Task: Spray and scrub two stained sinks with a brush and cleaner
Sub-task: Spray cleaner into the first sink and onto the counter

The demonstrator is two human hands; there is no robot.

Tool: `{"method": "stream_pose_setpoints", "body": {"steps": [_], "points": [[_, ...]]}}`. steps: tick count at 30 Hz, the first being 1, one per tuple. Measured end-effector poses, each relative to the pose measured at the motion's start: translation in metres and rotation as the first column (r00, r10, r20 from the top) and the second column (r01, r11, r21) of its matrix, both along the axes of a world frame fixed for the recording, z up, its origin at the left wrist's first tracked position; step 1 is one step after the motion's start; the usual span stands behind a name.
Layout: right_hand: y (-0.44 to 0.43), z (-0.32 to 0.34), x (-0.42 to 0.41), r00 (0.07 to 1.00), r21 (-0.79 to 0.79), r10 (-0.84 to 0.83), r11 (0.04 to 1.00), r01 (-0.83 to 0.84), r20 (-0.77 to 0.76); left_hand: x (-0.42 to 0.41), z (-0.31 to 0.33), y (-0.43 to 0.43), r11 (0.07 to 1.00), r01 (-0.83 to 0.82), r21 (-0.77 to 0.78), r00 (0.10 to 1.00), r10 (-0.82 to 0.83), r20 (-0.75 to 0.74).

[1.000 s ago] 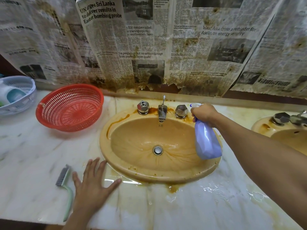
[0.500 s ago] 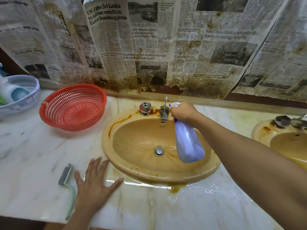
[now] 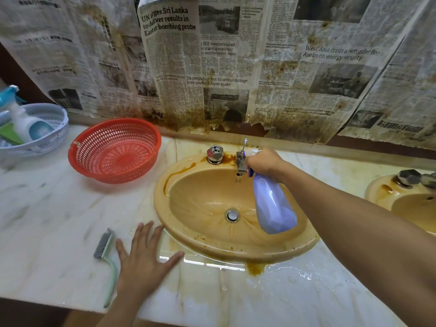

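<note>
spray bottle (image 3: pixel 273 206) top behind right hand (image 3: pixel 264 162)

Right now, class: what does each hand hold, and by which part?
The right hand grips the pale purple plastic spray bottle by its trigger head; the left hand holds nothing.

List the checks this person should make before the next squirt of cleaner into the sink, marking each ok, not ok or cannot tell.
1. Spray bottle in hand: ok, the right hand grips its head.
2. Nozzle aimed into the sink: cannot tell, the hand hides it.
3. Left hand out of the basin: ok, flat on the counter.
4. Brush within reach: ok, lying beside the left hand.
5. Sink free of stains: not ok, brown streaks on its rim.
</note>
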State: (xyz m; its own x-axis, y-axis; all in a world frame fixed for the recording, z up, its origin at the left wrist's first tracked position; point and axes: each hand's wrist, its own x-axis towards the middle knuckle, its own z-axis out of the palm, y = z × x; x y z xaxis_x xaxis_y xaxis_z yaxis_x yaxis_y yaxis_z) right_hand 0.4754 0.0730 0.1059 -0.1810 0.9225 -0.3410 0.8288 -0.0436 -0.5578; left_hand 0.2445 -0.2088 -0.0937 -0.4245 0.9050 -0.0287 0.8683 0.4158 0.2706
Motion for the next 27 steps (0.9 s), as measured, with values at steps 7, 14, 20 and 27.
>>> {"method": "stream_pose_setpoints", "body": {"steps": [7, 14, 20, 27], "points": [[-0.005, -0.008, -0.003, 0.997, -0.030, -0.069, 0.997, 0.068, -0.042, 0.000, -0.002, 0.000, 1.000, 0.001, 0.012, 1.000, -0.001, -0.008], [-0.001, -0.007, -0.009, 0.999, -0.008, -0.033, 0.999, 0.033, -0.021, -0.001, -0.004, 0.000, 1.000, 0.002, 0.027, 1.000, -0.002, -0.007], [0.003, -0.005, -0.015, 1.000, -0.003, 0.024, 1.000, -0.024, 0.001, -0.002, -0.008, 0.001, 0.999, -0.002, 0.033, 1.000, 0.003, -0.012], [0.007, -0.004, -0.019, 1.000, -0.019, 0.026, 1.000, -0.025, 0.012, -0.001, -0.007, 0.001, 0.999, -0.005, 0.045, 1.000, 0.006, -0.026]]}}
